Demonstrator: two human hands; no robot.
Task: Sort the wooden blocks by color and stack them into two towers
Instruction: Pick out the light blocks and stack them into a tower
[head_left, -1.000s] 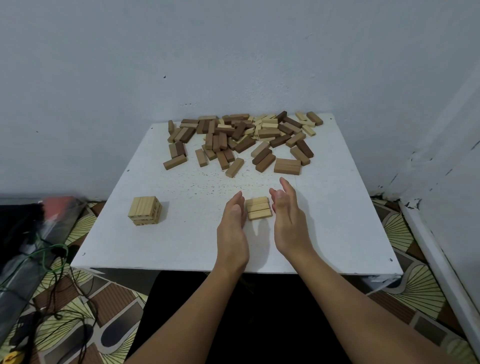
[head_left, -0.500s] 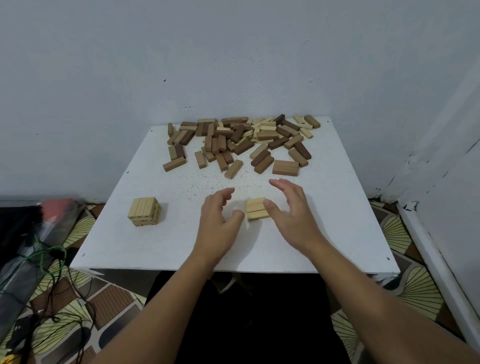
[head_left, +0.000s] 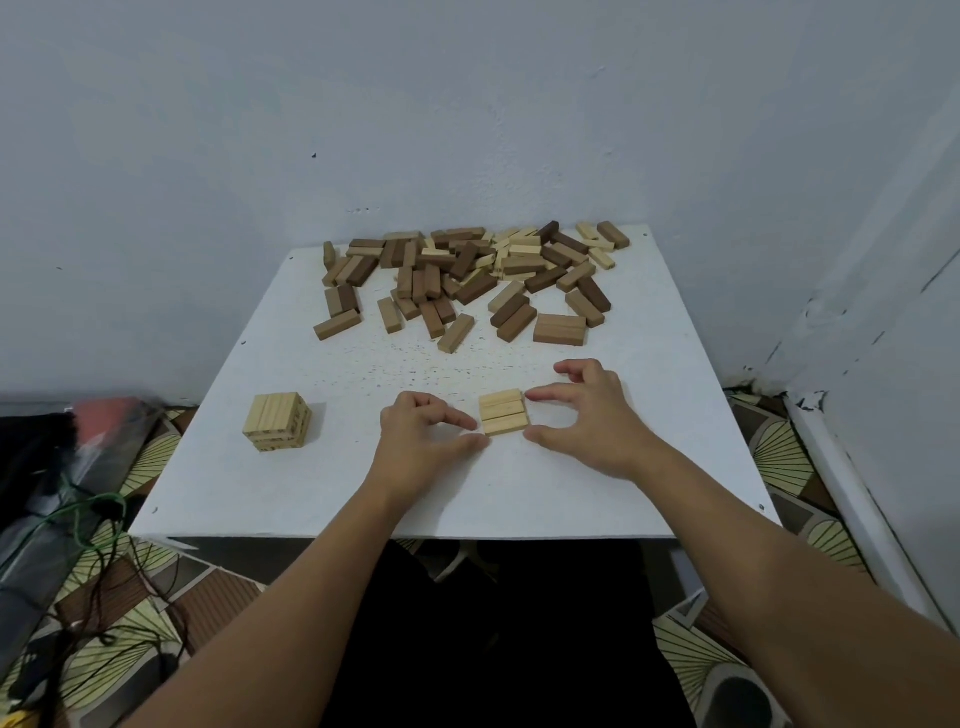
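Flanking light blocks (head_left: 503, 412), left hand (head_left: 415, 441), right hand (head_left: 592, 415)

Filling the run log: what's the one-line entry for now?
left hand: open, beside light row | right hand: open, flanking | light stack: apart

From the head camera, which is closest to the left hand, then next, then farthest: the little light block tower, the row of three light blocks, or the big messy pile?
Starting from the left hand:
1. Row of three light blocks, just to its right, almost at the fingertips.
2. Little light block tower, off to its left near the table's left edge.
3. Big messy pile, farthest, at the back of the table by the wall.
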